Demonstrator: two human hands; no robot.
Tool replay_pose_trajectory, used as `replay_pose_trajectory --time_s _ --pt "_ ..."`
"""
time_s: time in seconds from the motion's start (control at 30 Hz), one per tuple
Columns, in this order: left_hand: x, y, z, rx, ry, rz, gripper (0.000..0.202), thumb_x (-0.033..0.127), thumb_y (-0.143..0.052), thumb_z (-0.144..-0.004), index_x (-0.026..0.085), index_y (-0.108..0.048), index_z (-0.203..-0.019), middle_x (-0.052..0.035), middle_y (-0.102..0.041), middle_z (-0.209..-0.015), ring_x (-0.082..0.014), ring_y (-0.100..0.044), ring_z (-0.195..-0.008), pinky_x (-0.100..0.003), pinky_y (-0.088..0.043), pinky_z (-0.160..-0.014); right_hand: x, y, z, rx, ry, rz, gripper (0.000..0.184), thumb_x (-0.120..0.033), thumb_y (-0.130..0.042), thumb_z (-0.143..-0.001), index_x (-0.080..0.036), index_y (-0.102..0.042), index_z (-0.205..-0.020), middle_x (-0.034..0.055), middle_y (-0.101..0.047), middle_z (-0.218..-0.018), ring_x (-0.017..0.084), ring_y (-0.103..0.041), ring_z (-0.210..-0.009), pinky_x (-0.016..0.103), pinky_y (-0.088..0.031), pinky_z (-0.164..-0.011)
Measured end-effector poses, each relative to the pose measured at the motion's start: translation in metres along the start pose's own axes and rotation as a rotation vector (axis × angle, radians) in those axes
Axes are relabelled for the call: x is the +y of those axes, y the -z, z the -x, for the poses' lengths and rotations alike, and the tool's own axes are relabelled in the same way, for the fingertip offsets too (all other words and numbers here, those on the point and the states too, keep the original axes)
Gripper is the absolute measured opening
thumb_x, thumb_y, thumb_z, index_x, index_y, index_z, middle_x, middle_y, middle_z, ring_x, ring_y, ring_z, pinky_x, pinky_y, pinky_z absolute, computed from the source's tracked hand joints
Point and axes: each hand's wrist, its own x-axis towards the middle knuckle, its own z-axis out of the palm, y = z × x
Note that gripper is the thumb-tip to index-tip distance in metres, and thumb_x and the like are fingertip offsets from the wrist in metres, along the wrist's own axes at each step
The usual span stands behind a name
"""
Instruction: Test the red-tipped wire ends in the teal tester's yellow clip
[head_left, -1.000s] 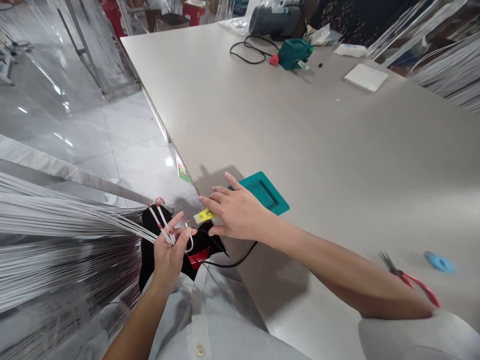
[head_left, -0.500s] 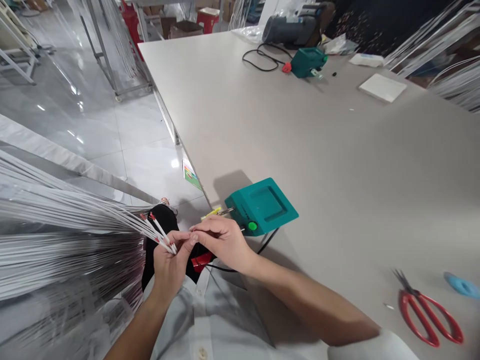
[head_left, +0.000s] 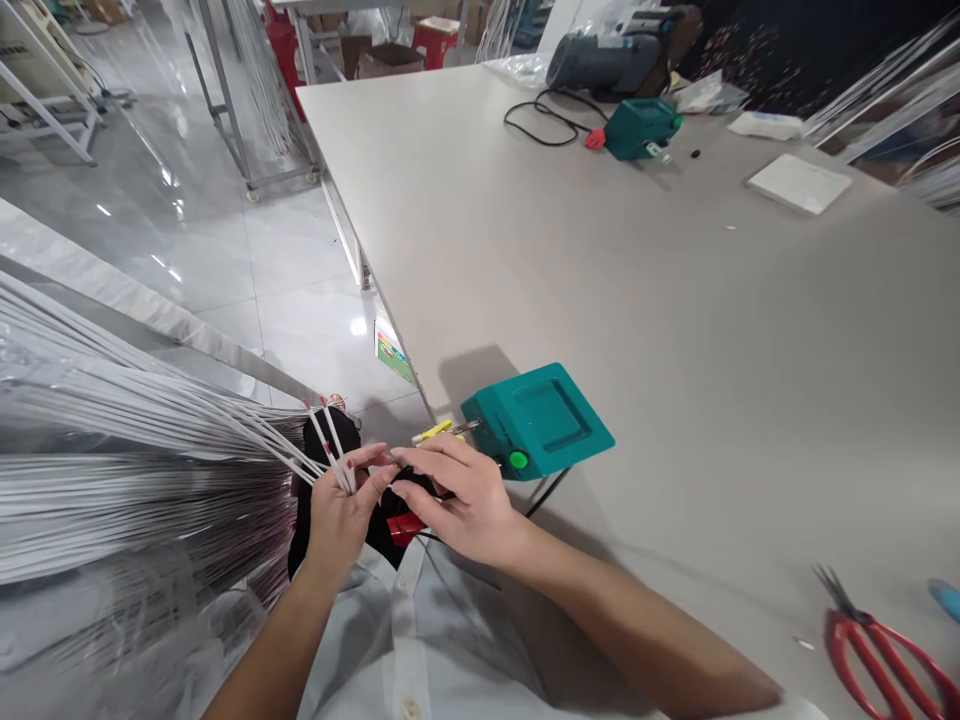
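My left hand (head_left: 337, 515) is closed on the ends of several thin white cables with red tips (head_left: 324, 445), which fan out from a big bundle of white cables (head_left: 112, 460) on the left. My right hand (head_left: 454, 495) meets it fingertip to fingertip, its thumb and forefinger pinched at one cable end. Just beyond the hands, at the table's near edge, stands a small teal box tool (head_left: 536, 422) with a green button and a yellow-tipped metal nozzle (head_left: 442, 431). A black pouch with a red part (head_left: 397, 515) lies under the hands.
Red-handled scissors (head_left: 885, 640) lie at the near right on the grey table (head_left: 675, 300). At the far end are a second teal tool (head_left: 641, 128) with a black cord, a dark machine (head_left: 611, 55) and a white pad (head_left: 799, 183). Glossy floor and metal racks lie to the left.
My right hand left the table by the teal tool and came back to my left hand, pinching at a cable end. The view shifted slightly, uncovering the teal tool.
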Motion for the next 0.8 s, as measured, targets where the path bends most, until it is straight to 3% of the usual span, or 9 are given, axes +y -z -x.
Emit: replay_pose_trajectory --time_s 0.13,0.23,0.37,0.47,0.53,0.6,0.67,0.73,0.8 --pt "-0.002 -0.008 0.002 -0.164 -0.021 0.064 0.023 0.025 -0.069 -0.064 0.013 -0.067 -0.083 -0.0051 -0.067 -0.074 -0.0183 -0.060 -0.069 -0.029 -0.048 -0.065 -0.008 -0.001 -0.008 -0.141 0.028 0.018 0.018 -0.023 -0.052 -0.082 -0.019 -0.066 -0.092 0.0050 -0.063 -0.076 0.013 -0.058 -0.069 0.025 -0.048 -0.062" --pt "-0.002 -0.013 0.004 -0.207 -0.063 0.060 0.014 0.025 -0.069 -0.064 0.013 -0.066 -0.071 -0.0032 -0.063 -0.067 -0.0170 -0.057 -0.065 -0.027 -0.046 -0.060 -0.009 -0.003 -0.011 -0.215 -0.032 -0.016 0.018 -0.023 -0.051 -0.083 -0.020 -0.068 -0.085 0.0032 -0.061 -0.069 0.012 -0.056 -0.064 0.023 -0.045 -0.059" --pt "0.002 -0.006 0.006 -0.321 -0.115 -0.079 0.014 0.027 -0.067 -0.068 0.015 -0.063 -0.070 -0.0011 -0.058 -0.067 -0.0140 -0.051 -0.063 -0.025 -0.043 -0.059 -0.007 -0.002 -0.010 -0.162 -0.101 -0.072 0.017 -0.019 -0.049 -0.082 -0.017 -0.065 -0.075 0.0028 -0.057 -0.067 0.013 -0.054 -0.064 0.024 -0.044 -0.059" --pt "0.005 0.002 0.006 -0.469 -0.118 -0.092 0.026 0.037 -0.058 -0.076 0.015 -0.060 -0.062 -0.0003 -0.052 -0.060 -0.0116 -0.044 -0.055 -0.024 -0.040 -0.054 -0.006 0.000 -0.007 -0.096 -0.101 -0.106 0.018 -0.020 -0.047 -0.083 -0.018 -0.059 -0.069 0.0024 -0.054 -0.066 0.013 -0.051 -0.063 0.025 -0.043 -0.058" --pt "0.005 0.004 0.005 -0.497 -0.086 -0.072 0.030 0.040 -0.053 -0.079 0.015 -0.062 -0.065 -0.0004 -0.050 -0.056 -0.0119 -0.044 -0.053 -0.025 -0.040 -0.054 -0.005 0.001 -0.007 -0.064 -0.134 -0.135 0.019 -0.022 -0.046 -0.084 -0.018 -0.055 -0.067 0.0023 -0.053 -0.065 0.013 -0.050 -0.063 0.026 -0.043 -0.058" --pt "0.004 0.004 0.003 -0.370 -0.053 -0.012 0.030 0.040 -0.051 -0.081 0.014 -0.066 -0.079 -0.0027 -0.056 -0.060 -0.0133 -0.050 -0.057 -0.026 -0.043 -0.059 -0.003 0.002 -0.008 -0.053 -0.174 -0.165 0.021 -0.023 -0.045 -0.085 -0.018 -0.053 -0.067 0.0023 -0.054 -0.066 0.013 -0.050 -0.064 0.027 -0.043 -0.060" --pt "0.003 0.003 0.002 -0.114 -0.062 0.050 0.033 0.040 -0.051 -0.081 0.014 -0.066 -0.096 -0.0065 -0.064 -0.076 -0.0142 -0.054 -0.065 -0.026 -0.045 -0.063 -0.002 0.002 -0.008 -0.074 -0.183 -0.175 0.021 -0.023 -0.044 -0.086 -0.018 -0.053 -0.068 0.0028 -0.055 -0.067 0.014 -0.051 -0.065 0.027 -0.044 -0.062" --pt "0.003 0.001 0.004 0.110 -0.113 0.061 0.036 0.040 -0.053 -0.080 0.016 -0.064 -0.104 -0.0075 -0.066 -0.088 -0.0123 -0.053 -0.064 -0.024 -0.045 -0.059 -0.002 0.002 -0.008 -0.102 -0.167 -0.161 0.019 -0.024 -0.043 -0.087 -0.018 -0.055 -0.073 0.0038 -0.056 -0.070 0.014 -0.052 -0.068 0.028 -0.045 -0.063" --pt "0.003 -0.002 0.007 0.173 -0.147 0.038 0.038 0.040 -0.055 -0.079 0.017 -0.064 -0.107 -0.0063 -0.066 -0.085 -0.0106 -0.051 -0.057 -0.022 -0.043 -0.052 -0.002 0.000 -0.007 -0.121 -0.154 -0.142 0.019 -0.024 -0.043 -0.087 -0.018 -0.057 -0.076 0.0045 -0.057 -0.073 0.014 -0.053 -0.069 0.028 -0.045 -0.063"
